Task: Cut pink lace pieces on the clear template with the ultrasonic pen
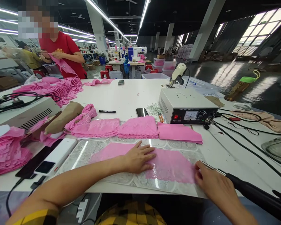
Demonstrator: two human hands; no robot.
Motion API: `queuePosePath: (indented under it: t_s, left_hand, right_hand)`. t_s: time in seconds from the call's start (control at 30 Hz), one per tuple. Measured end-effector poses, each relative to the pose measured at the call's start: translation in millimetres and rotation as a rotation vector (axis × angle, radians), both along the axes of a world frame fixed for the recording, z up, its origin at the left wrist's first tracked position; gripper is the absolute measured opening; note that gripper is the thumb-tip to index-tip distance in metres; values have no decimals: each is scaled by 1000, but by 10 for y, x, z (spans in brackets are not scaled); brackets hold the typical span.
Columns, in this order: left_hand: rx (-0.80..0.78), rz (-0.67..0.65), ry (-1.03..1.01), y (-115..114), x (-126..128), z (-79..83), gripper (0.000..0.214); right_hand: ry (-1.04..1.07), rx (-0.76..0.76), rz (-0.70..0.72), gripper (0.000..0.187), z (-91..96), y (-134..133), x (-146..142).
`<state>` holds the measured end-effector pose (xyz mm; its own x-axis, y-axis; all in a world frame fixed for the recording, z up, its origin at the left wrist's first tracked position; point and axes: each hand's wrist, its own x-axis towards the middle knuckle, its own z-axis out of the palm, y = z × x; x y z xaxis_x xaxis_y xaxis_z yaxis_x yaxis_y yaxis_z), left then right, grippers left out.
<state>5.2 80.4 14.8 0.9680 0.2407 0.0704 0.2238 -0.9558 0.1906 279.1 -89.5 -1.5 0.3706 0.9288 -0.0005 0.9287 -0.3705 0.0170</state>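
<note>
A large white tabletop is spread across the middle of the frame, and a glossy grey marbled mat is laid along its near edge, at lower centre. From the lower left, the bare left forearm is stretched diagonally toward the centre, and the left hand is set palm down, its fingers spread and pointed to the right. From the lower right, the right forearm is angled up and to the left; the fingers of the right hand are curled, with thumb and forefinger brought to the right edge of the pink material. Whether that edge is pinched cannot be told.

The thin, bright pink sheet material is laid flat on the mat at lower centre. Its upper right corner is cut at a slant, its lower edge is slightly wavy, and its surface is marked by white glints. Its middle is covered by the left hand, so whether one piece or two are shown cannot be told.

Beside the right hand, a black-handled tool with a slender metal shaft is seen; how firmly it is gripped cannot be made out.
</note>
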Motion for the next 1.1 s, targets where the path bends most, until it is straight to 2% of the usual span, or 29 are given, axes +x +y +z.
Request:
queuePosePath:
  t_s: [0.1,0.27,0.37,0.43,0.63,0.8,0.97,1.1]
  left_hand:
    - [6,38,-20,98,149,106,28]
    - [16,137,-44,440,784,299,15]
    - [5,154,-9,632,1134,303,7]
    - [-6,151,36,712,1266,265,3]
    - [-37,126,109,793,1306,198,26]
    - [-105,114,124,853,1298,238,31]
    - [-200,102,134,936,1312,261,32]
    - [-269,73,153,994,1322,317,33]
  right_hand:
    - [86,87,-52,18,26,29,13]
    - [298,221,-105,20,179,260,18]
    - [351,214,-114,19,214,367,73]
    - [355,232,-128,19,203,391,109]
    - [418,301,-135,19,167,390,182]
    - [429,322,-91,20,186,476,198]
    - [331,454,2,26,147,704,169]
    - [257,487,106,30,111,985,82]
